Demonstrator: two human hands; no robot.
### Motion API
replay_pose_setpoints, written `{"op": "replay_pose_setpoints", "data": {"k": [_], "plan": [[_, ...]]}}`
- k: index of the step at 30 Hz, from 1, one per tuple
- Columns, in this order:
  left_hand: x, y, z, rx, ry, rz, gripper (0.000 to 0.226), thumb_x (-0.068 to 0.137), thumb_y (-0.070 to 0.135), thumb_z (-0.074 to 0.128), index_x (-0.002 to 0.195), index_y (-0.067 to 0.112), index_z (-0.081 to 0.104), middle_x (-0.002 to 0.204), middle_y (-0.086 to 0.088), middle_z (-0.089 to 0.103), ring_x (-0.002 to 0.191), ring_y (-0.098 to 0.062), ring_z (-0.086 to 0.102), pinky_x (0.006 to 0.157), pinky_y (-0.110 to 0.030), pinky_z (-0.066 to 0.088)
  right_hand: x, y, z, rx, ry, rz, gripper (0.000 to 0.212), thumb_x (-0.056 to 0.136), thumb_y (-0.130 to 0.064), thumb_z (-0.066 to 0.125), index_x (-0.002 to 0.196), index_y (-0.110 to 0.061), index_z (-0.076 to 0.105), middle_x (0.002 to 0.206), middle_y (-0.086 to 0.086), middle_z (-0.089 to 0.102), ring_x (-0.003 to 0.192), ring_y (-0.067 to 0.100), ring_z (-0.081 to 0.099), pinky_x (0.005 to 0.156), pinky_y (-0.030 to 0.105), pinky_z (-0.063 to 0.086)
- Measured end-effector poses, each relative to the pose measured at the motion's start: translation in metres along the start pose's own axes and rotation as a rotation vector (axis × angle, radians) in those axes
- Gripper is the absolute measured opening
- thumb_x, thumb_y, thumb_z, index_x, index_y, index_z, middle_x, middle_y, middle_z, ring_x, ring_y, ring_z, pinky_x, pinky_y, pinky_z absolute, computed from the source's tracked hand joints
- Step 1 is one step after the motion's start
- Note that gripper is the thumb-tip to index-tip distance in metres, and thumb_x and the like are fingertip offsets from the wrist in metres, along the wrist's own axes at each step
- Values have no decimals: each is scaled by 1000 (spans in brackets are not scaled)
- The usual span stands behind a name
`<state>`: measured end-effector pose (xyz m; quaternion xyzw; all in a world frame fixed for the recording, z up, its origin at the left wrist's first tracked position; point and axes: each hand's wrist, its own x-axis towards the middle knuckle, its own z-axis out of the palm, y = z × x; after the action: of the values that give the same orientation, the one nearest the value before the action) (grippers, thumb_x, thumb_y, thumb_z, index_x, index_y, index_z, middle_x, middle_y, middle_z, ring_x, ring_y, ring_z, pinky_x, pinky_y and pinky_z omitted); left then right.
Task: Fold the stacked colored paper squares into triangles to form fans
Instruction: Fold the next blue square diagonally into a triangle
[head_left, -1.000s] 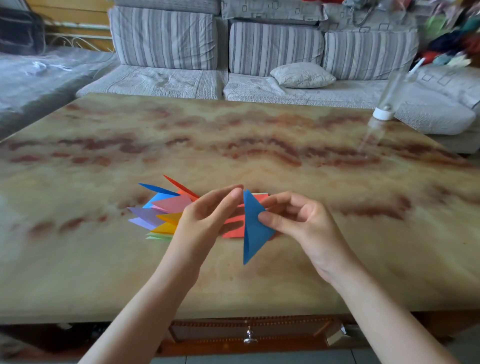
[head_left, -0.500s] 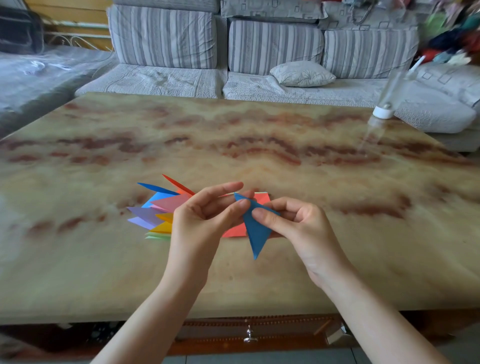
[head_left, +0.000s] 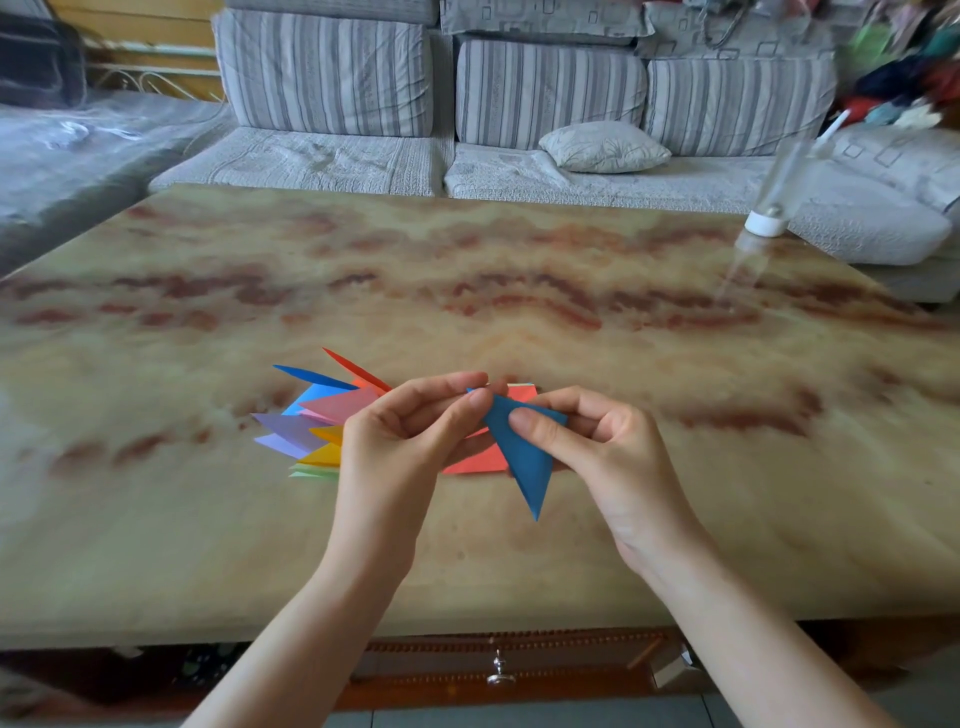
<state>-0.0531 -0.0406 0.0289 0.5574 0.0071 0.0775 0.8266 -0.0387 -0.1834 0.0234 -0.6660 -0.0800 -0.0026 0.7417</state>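
Observation:
A dark blue paper triangle (head_left: 522, 457) hangs point-down above the table, held by both hands. My right hand (head_left: 597, 447) pinches its upper right side between thumb and curled fingers. My left hand (head_left: 395, 441) pinches its top left corner with thumb and forefinger. Behind my left hand, several folded triangles (head_left: 322, 421) in red, blue, pink, purple, yellow and green fan out on the table. A red paper square (head_left: 480, 460) tops the stack under my hands, mostly hidden.
The marble-patterned table (head_left: 467, 291) stretches wide around the paper. A clear bottle with a white cap (head_left: 769, 208) stands at the far right edge. A striped grey sofa with a cushion (head_left: 602, 145) runs behind the table.
The blue triangle has tilted, so its broad side turned from edge-on toward facing up. My left fingers moved from beside it to pinching its top corner. The hands came closer together.

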Motion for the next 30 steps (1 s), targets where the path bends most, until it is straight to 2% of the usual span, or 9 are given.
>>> {"op": "replay_pose_setpoints", "data": {"k": [9,11,14,16,20,25,30], "plan": [[2,1,-2,74,-33,-31,21,73,12,69,93,8,69,82,-5,76,78,-13,72,63,-19,55,1,-1,-3,-53,-9,-23,4,79,-5,70,83,-5,71,69,4,70,63,8,63,59,16,49],[4,0,-3,174,-49,-23,21,73,14,71,94,12,71,81,-5,76,77,-12,72,63,-19,55,0,-1,-4,-112,-18,-37,3,79,-8,72,81,-8,72,72,8,72,68,12,65,65,21,50],[4,-2,-5,235,-41,-4,10,74,12,71,83,8,72,71,-1,74,68,-8,70,59,-17,53,-1,-1,-6,-197,-25,-54,2,80,-10,73,78,-11,72,75,12,72,69,16,65,68,29,48],[4,-3,-5,207,-26,-4,8,73,11,70,79,5,71,67,0,73,64,-7,69,58,-17,53,0,-1,-5,-189,-18,-55,2,79,-9,72,79,-11,72,73,9,71,68,11,64,66,24,48],[2,-2,-4,143,-3,-18,12,73,13,69,78,3,70,71,-2,73,67,-10,70,61,-19,56,0,-1,-3,-48,38,-2,4,79,-8,71,82,-7,72,71,0,71,66,6,64,62,13,47],[2,-3,-3,98,32,-88,10,69,20,71,69,9,72,65,-4,69,64,-11,67,63,-19,56,0,-4,-4,-49,75,35,20,66,-29,72,80,-14,74,73,2,73,67,6,64,65,12,47],[2,-3,-2,84,29,-135,17,64,26,71,68,10,69,63,1,68,61,-7,66,68,-16,55,2,-3,-6,-61,111,23,17,63,-28,73,75,-16,74,70,0,73,64,5,64,63,11,47]]}}
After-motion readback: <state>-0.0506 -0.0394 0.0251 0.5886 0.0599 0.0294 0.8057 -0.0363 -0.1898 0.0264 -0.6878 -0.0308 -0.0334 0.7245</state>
